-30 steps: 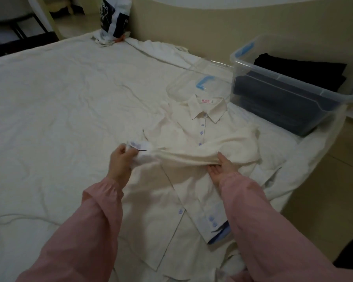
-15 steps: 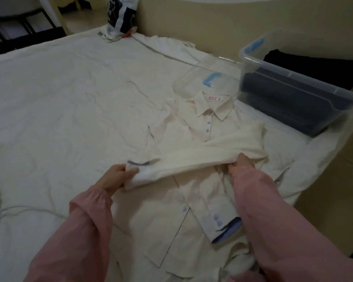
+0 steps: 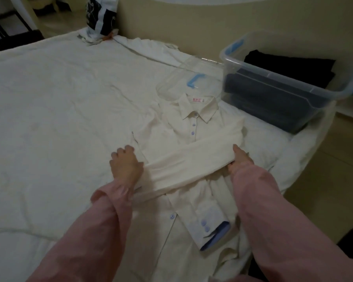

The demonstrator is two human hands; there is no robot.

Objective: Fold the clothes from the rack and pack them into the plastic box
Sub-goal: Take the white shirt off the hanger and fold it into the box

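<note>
A: Where is the shirt (image 3: 192, 123), and how do the hands hold it?

B: It lies face up on the bed (image 3: 59, 98), buttoned. Its collar (image 3: 198, 110) is beyond the fingertips and points toward the plastic box (image 3: 273, 76). One sleeve (image 3: 183, 165) stretches across the chest between the two hands. The left hand (image 3: 125, 165) has its fingers curled over the cuff end, and the cuff itself is hidden beneath them. The right hand (image 3: 239, 161) pinches the sleeve near the shoulder fold, thumb on top and fingers tucked under.

A: What can go wrong from here?

B: Three things, as I judge it.
- If the left hand pulls outward past the shirt's edge, the cloth under its knuckles bunches and the fold sets crooked.
- If the right-hand pinch slips, the shoulder fold just beyond the thumb opens and the sleeve slides off the chest.
- The second sleeve (image 3: 212, 231) lies nearer than the right fingers, its blue cuff lining showing. The forearm above it can drag it out of line.

A: And the box?

B: It sits well beyond the right fingertips and already holds dark clothes (image 3: 283, 66). Its lid (image 3: 192, 78) lies just beyond the collar. A loose, bulky fold may not sit flat on that stack, and a push away from the body could ride the collar onto the lid.
</note>
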